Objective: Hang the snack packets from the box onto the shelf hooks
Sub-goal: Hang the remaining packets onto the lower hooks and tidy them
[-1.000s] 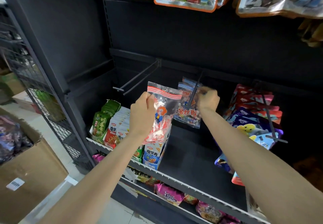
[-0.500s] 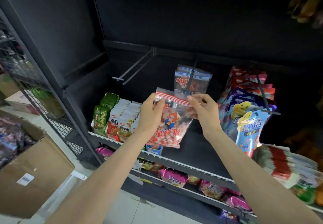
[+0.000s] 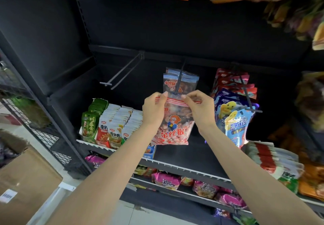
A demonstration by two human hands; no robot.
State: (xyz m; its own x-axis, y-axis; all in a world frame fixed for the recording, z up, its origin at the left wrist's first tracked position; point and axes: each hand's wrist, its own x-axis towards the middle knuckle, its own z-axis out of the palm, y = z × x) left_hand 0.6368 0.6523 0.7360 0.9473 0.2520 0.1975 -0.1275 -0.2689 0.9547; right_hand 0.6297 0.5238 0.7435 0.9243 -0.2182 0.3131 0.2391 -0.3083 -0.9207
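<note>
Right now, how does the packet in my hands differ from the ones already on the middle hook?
The held packet is off the hook, pinched at its top strip by the left hand and right hand; the hung packets dangle from the hook. The held packet's strip is red-striped; theirs blue-striped. Both show the same monkey brand.

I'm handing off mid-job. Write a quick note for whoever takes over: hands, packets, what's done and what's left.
Left hand and right hand each pinch the top edge of the red-striped packet, held just in front of the middle hook.
Done: matching packets already hang on that hook.
Left: thread this packet onto the hook, then fetch more from the cardboard box at lower left. The left hook is bare.
</note>
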